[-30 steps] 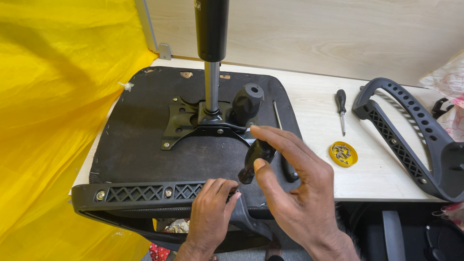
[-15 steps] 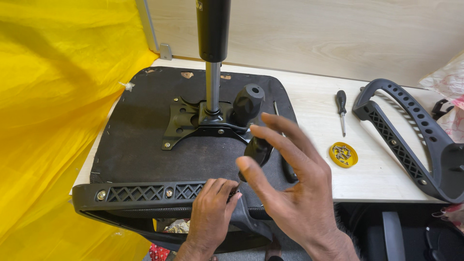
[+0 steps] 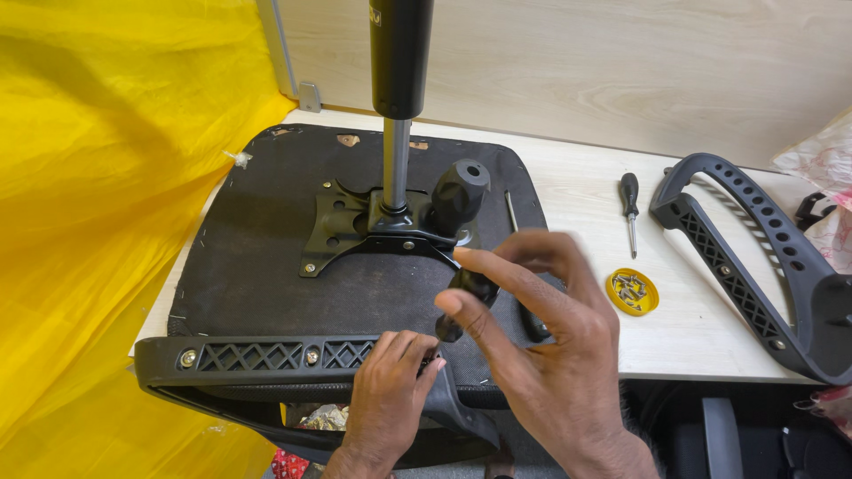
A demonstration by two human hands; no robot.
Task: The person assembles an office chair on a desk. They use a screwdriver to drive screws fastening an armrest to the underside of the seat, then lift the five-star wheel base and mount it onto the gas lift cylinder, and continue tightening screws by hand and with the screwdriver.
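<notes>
Upturned chair seat [image 3: 266, 266] flat on the desk [image 3: 577, 191], one armrest [image 3: 266, 357] fitted along its near edge, second armrest [image 3: 754, 266] loose at right. Left hand [image 3: 386, 399] pinching at the bracket; right hand [image 3: 541, 355] fingertips closed round a black screwdriver handle [image 3: 466, 297]. Yellow dish of screws [image 3: 632, 291] waiting, so fastening looks unfinished.

Small white label [image 3: 376, 16] on the upper left face of the black gas-lift cylinder [image 3: 401, 53], top centre of view; roughly square, pale on black, mostly cut by the frame edge.

Crinkled translucent plastic bag with pink-red print [image 3: 821, 168] at the far right edge, lying on the pale wooden tabletop [image 3: 577, 191] behind the loose black plastic armrest [image 3: 754, 257]; only part in view.

Small round yellow plastic lid or tub [image 3: 633, 292] on the tabletop near the front edge, right of centre; shallow, holds small metal screws.

Crumpled shiny foil wrapper [image 3: 321, 417] and a red scrap of wrapper [image 3: 286, 465] below the table edge, bottom centre-left, partly hidden.

No screens or signs.
</notes>
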